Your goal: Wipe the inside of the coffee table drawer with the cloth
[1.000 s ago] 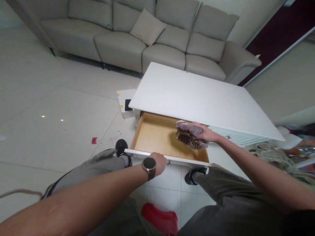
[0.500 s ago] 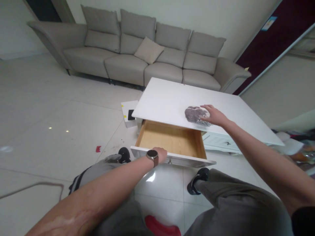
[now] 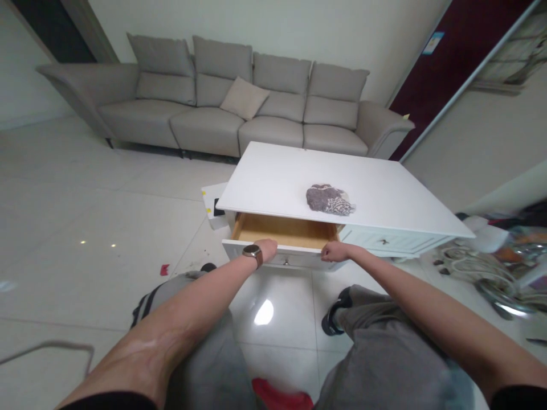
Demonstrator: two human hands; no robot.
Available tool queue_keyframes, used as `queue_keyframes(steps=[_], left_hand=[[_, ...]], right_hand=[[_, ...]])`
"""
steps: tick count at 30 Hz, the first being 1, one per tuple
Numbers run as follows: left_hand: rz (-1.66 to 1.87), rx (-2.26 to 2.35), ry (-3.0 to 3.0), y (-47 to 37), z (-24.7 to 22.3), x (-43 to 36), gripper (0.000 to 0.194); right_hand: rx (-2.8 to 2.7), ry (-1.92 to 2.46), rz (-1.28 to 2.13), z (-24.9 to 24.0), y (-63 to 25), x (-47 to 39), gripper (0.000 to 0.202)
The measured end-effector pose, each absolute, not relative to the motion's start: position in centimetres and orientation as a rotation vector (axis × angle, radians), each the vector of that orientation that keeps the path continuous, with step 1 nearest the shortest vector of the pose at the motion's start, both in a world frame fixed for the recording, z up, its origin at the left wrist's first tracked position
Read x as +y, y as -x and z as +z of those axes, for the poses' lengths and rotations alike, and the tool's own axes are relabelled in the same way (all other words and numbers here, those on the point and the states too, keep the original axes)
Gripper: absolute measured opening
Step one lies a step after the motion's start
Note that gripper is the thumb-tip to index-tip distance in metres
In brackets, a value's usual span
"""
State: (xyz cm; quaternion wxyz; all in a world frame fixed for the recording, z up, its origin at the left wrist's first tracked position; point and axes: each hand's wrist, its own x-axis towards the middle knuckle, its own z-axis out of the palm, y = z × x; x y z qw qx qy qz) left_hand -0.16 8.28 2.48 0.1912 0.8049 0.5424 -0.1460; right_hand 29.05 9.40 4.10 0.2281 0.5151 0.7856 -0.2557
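Observation:
A white coffee table (image 3: 294, 171) has one wooden drawer (image 3: 290, 230) partly pulled out, its visible inside bare. My left hand (image 3: 267, 249), with a watch (image 3: 253, 250) on the wrist, is closed over the top edge of the drawer front, left of the small metal knob (image 3: 286, 262). At the right end of the same drawer front, my right hand (image 3: 335, 251) has its fingers curled over the edge. On the tabletop above the drawer lies a folded grey-brown cloth bundle (image 3: 328, 199) with a black-and-white patterned part, touched by neither hand.
Behind the table stands a long grey sofa (image 3: 205, 119) with a beige cushion (image 3: 244, 98). A white box (image 3: 211, 199) is on the floor at the table's left. Cables and other items (image 3: 478, 267) lie at the right. Something red (image 3: 280, 396) rests between my legs.
My right hand has left the cloth bundle and come down onto the drawer front. The drawer has slid partway in, with my left hand still on its edge.

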Motion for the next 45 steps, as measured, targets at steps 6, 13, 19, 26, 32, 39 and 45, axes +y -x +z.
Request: queue_keyframes(steps=[6,13,19,26,32,39,45], left_hand=[[-0.374,1.623,-2.267,0.1,1.6,10.3,0.035],[-0.261,1.674,-2.294,0.1,0.1,12.5,0.034],[-0.268,1.696,-2.274,-0.4,-0.5,13.9,0.041],[-0.258,1.699,-2.269,-0.5,-1.8,15.4,0.059],[-0.245,1.683,-2.268,-0.2,-2.2,16.9,0.056],[-0.251,1.708,-2.260,-0.7,-2.1,17.9,0.053],[-0.280,1.718,-2.256,-1.4,0.1,17.6,0.055]], right_hand=[[2.157,-1.574,-0.598,2.4,-29.6,10.7,0.055],[2.133,-1.744,-0.503,0.6,-30.2,11.8,0.071],[2.039,-1.825,-0.497,-0.4,-29.4,12.8,0.063],[1.938,-1.917,-0.512,-1.1,-27.7,14.3,0.064],[1.923,-1.961,-0.542,-1.7,-27.5,15.3,0.073],[1.903,-1.994,-0.530,-2.3,-27.1,16.6,0.083],[2.034,-1.886,-0.437,0.8,-25.2,15.9,0.062]])
